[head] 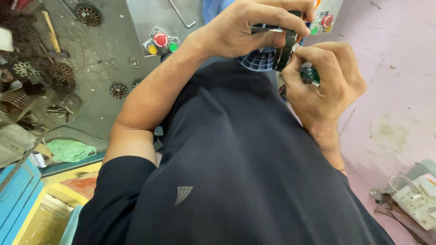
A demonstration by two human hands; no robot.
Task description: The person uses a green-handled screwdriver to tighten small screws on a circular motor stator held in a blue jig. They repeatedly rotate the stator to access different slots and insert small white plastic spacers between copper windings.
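Curling both hands (254, 27) around motor part (284, 50)

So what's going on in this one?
A person in a dark shirt holds a small motor part with a blue fan close to the chest. The left hand grips it from above; the right hand works at its edge with a green-handled tool. Behind are grey panels with red, yellow and green push buttons.

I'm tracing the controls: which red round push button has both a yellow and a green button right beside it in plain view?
The red round push button on the left grey box; the right one is partly hidden by the person's hands.
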